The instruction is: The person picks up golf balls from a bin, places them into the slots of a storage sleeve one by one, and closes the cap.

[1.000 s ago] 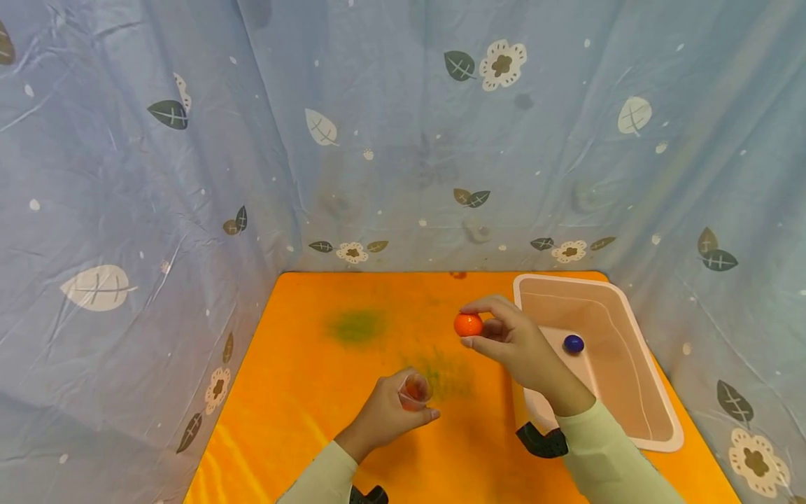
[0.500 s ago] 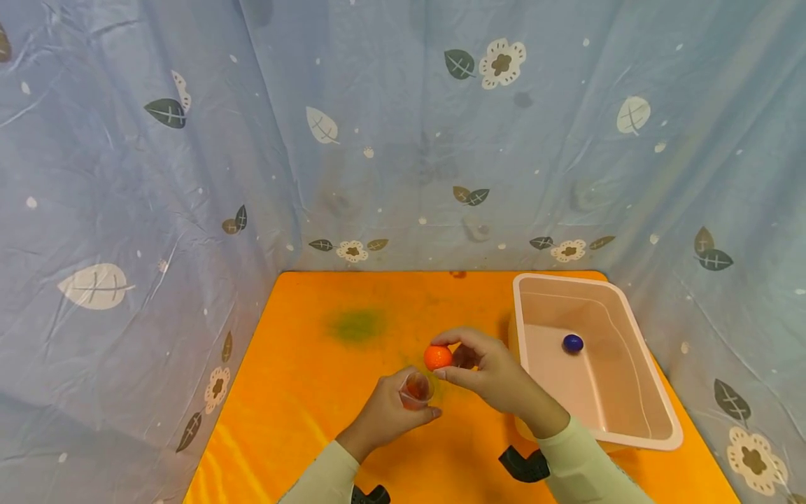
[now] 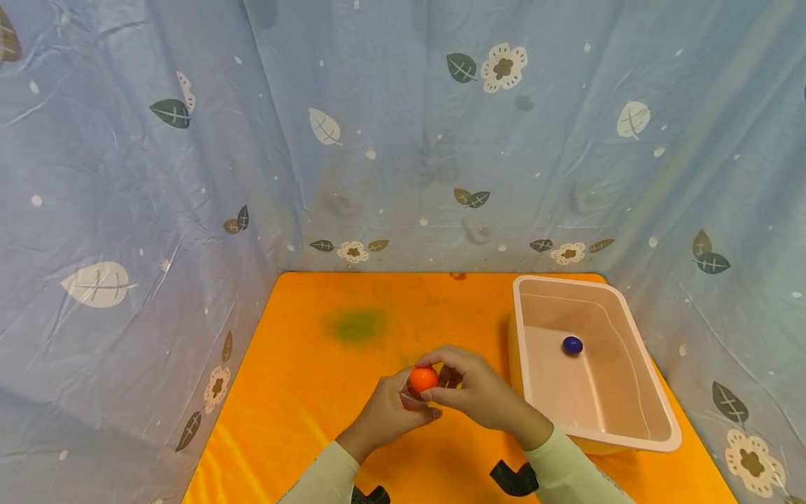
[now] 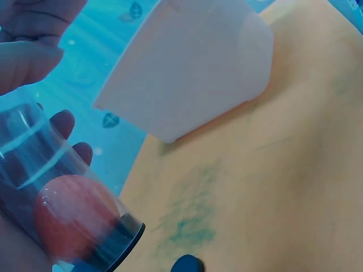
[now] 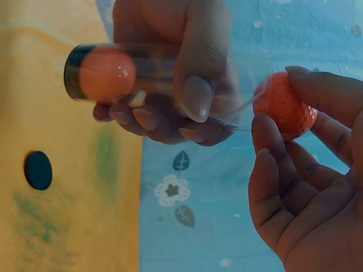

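Observation:
My left hand [image 3: 387, 409] grips a clear plastic tube [image 4: 25, 150] with a dark closed base, fingers wrapped around its side. Inside the tube, down by the base, lies one orange ball [image 5: 106, 73]. Between thumb and fingertips, my right hand [image 3: 475, 388] pinches a second orange ball, a dimpled golf ball [image 5: 283, 107], right at the tube's open mouth. Seen from the head, this golf ball covers most of the opening. In the left wrist view, the right hand's thumb [image 4: 25, 62] shows just above the tube's rim.
A pale pink plastic bin [image 3: 560, 392] stands on the right of the orange table [image 3: 302, 364], holding a blue ball [image 3: 572, 345]. A dark round disc [image 5: 38, 170] lies on the table near the green stains. Patterned blue curtains [image 3: 403, 140] enclose the table's back and sides.
The right hand has carried the golf ball left and down from beside the bin to the tube's mouth. The left hand and tube have stayed nearly still.

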`<state>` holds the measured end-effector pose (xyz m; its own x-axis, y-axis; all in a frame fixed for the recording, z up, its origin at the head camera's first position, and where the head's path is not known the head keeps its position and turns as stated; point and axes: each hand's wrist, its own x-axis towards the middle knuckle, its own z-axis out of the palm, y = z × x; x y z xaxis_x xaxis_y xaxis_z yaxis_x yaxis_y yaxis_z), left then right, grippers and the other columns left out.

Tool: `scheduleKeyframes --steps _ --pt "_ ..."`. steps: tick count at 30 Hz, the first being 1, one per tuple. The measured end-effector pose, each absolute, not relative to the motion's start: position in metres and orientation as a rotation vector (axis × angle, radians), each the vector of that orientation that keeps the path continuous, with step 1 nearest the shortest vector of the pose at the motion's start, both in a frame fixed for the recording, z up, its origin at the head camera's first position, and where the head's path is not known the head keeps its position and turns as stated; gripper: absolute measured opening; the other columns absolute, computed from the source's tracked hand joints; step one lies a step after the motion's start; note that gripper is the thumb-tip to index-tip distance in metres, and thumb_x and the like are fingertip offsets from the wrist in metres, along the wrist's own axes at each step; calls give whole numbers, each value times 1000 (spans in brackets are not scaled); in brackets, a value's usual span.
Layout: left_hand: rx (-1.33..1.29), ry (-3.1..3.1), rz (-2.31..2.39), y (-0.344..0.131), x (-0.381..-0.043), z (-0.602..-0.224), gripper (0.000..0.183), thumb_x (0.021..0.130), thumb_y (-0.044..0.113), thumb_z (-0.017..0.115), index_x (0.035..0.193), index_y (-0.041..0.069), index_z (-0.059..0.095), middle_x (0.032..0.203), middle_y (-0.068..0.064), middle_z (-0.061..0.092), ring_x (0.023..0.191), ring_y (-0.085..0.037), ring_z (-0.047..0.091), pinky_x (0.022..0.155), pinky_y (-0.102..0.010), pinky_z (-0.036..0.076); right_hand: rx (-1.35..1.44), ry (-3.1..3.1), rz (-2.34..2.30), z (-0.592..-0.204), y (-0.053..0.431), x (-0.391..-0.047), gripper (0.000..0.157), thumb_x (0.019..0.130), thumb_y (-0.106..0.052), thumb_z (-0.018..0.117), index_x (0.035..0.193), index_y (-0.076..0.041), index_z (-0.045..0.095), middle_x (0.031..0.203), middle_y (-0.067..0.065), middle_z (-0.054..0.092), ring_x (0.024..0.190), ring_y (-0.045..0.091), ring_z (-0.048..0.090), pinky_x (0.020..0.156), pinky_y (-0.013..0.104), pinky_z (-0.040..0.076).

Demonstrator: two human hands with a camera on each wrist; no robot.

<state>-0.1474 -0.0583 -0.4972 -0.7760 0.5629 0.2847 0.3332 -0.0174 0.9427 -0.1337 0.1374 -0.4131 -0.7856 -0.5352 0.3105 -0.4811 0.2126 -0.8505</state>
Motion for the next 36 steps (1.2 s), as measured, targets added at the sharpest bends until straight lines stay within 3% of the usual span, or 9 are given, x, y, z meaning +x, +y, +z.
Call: scheduleKeyframes --steps 8,12,17,24,32,36 --pt "970 2079 1892 -59 -146 -497 44 83 4 75 123 12 58 106 0 67 85 -23 68 71 -35 56 -1002 2389 -1657 -414 137 -132 31 86 -3 71 116 -6 62 100 8 61 70 22 56 58 33 51" --pt "920 2124 1853 -59 -145 -498 32 83 7 76 109 13 60 92 -5 65 71 -16 65 64 -32 55 -1007 2387 -1643 -415 137 -132 31 87 -3 70 117 -7 61 103 11 62 72 21 58 59 32 50" --pt "870 2137 1822 -60 -143 -500 26 82 10 77 98 13 58 85 -13 61 61 -15 58 58 -29 53 -993 2399 -1618 -416 139 -131 29 89 -4 69 117 -9 61 102 11 62 73 21 58 61 32 50" --pt "880 2147 1813 -60 -143 -501 27 82 10 77 100 14 58 85 -5 63 57 -11 56 57 -28 53 -993 2400 -1626 -421 140 -134 28 89 -4 68 116 -7 61 104 11 62 75 22 59 61 33 51" --pt "863 2148 1814 -58 -150 -523 29 82 16 78 101 17 57 92 -4 64 69 -15 63 67 -32 55 -938 2445 -1609 -439 152 -146 31 90 -20 70 119 -27 60 111 -8 60 80 18 60 66 33 52" --pt "878 2151 1801 -57 -153 -531 29 83 23 78 100 16 56 89 -5 64 58 -10 58 59 -31 55 -885 2458 -1615 -438 159 -149 30 91 -23 69 119 -28 60 112 -9 60 81 19 59 68 33 51"
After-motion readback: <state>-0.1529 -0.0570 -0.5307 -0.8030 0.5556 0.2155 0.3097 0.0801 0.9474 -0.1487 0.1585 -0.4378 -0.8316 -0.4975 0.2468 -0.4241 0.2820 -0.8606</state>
